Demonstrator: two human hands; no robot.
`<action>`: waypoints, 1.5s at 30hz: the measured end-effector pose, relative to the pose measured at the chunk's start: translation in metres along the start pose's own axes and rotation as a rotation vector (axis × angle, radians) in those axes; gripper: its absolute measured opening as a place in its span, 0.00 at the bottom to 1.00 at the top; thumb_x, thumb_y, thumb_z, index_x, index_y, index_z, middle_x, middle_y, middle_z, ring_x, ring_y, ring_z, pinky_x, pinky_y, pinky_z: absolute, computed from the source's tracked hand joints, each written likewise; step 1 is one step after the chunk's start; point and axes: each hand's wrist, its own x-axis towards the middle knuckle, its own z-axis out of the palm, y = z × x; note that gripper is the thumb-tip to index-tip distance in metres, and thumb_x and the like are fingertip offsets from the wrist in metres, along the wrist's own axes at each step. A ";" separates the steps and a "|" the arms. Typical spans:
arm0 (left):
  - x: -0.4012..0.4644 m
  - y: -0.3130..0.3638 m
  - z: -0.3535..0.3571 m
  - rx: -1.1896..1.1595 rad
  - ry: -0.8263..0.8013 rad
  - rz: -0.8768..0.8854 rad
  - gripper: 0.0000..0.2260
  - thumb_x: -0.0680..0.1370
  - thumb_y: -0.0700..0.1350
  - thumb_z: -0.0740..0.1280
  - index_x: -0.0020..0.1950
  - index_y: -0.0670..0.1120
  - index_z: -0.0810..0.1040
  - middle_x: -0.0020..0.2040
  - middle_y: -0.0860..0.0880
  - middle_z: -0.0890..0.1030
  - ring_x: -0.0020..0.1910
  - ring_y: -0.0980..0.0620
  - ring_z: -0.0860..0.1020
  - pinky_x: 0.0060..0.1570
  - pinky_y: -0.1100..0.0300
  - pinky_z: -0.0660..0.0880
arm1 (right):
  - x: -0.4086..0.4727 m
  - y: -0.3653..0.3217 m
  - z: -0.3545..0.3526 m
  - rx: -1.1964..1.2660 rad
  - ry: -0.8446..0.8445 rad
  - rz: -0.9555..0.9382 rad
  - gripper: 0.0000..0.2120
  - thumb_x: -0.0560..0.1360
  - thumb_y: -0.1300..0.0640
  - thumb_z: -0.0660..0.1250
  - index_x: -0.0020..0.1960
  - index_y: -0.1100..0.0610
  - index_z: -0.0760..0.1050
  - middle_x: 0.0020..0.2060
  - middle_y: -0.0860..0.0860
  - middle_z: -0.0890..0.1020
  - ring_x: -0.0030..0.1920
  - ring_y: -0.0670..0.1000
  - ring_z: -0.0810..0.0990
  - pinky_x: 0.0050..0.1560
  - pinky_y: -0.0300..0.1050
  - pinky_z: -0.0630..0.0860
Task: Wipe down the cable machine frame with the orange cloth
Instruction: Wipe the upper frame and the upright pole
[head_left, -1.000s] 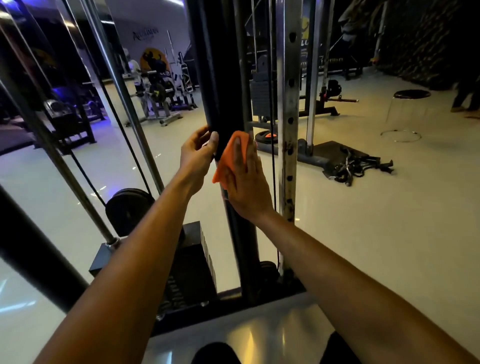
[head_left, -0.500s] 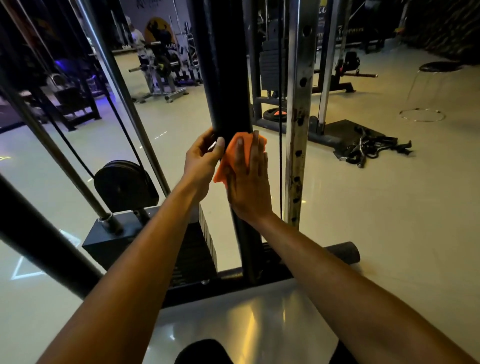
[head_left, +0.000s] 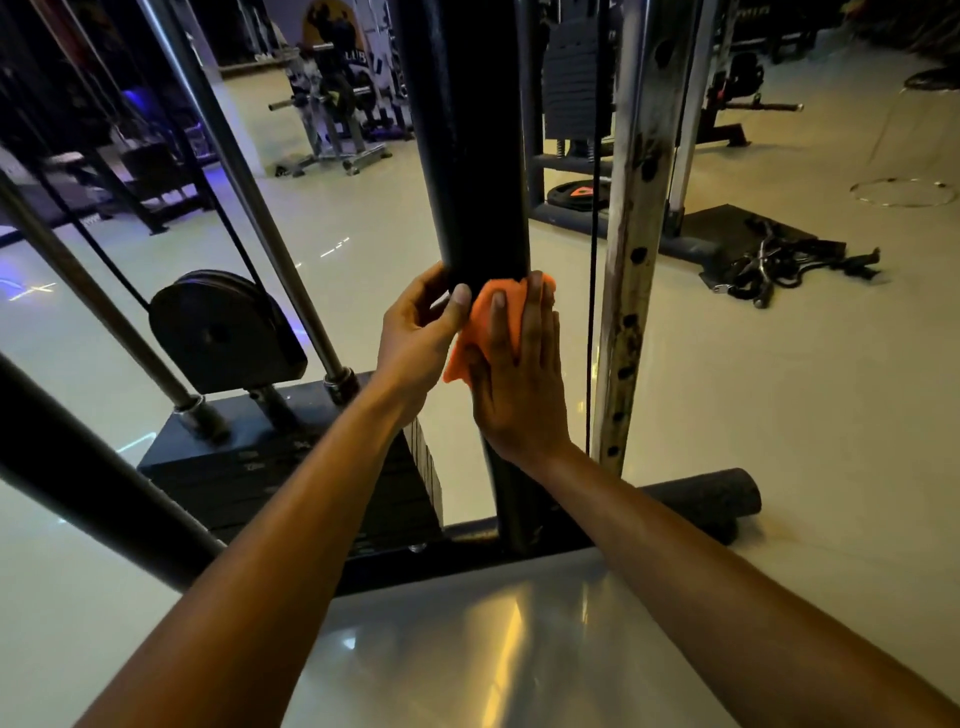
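The cable machine's black upright post (head_left: 470, 156) stands in the middle of the view. An orange cloth (head_left: 485, 317) lies flat against its front. My right hand (head_left: 519, 379) presses the cloth onto the post with straight fingers pointing up. My left hand (head_left: 421, 332) curls round the post's left side, thumb touching the cloth's left edge. Below my hands the post runs down to the black base bar (head_left: 467, 540).
A perforated chrome column (head_left: 631, 249) and a thin cable (head_left: 592, 291) stand just right of the post. The weight stack (head_left: 291, 467), pulley (head_left: 218, 327) and slanted guide rods (head_left: 244, 171) are to the left. Cable handles (head_left: 789, 265) lie on the floor at right.
Both hands and the cloth have slid down the post, and the view has tilted down with them. Hand poses are the same as before.
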 end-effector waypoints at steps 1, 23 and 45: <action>0.002 -0.003 0.000 -0.004 -0.002 0.010 0.22 0.86 0.47 0.67 0.80 0.48 0.71 0.73 0.51 0.80 0.71 0.53 0.79 0.67 0.60 0.79 | -0.007 0.002 0.004 0.001 0.007 -0.011 0.43 0.87 0.45 0.67 0.87 0.51 0.40 0.87 0.63 0.44 0.87 0.69 0.44 0.84 0.71 0.55; -0.020 -0.083 0.013 -0.177 -0.048 -0.097 0.27 0.82 0.58 0.69 0.76 0.45 0.76 0.70 0.49 0.82 0.71 0.53 0.79 0.72 0.54 0.76 | -0.123 0.066 0.047 0.014 -0.114 -0.092 0.51 0.86 0.43 0.68 0.86 0.47 0.29 0.86 0.63 0.43 0.86 0.70 0.47 0.80 0.75 0.59; -0.031 -0.131 0.023 -0.229 -0.133 -0.099 0.19 0.88 0.58 0.57 0.71 0.51 0.78 0.71 0.48 0.82 0.73 0.45 0.77 0.79 0.43 0.68 | -0.131 0.063 0.063 0.022 -0.074 -0.017 0.43 0.86 0.44 0.67 0.87 0.54 0.43 0.87 0.60 0.42 0.87 0.67 0.42 0.81 0.72 0.61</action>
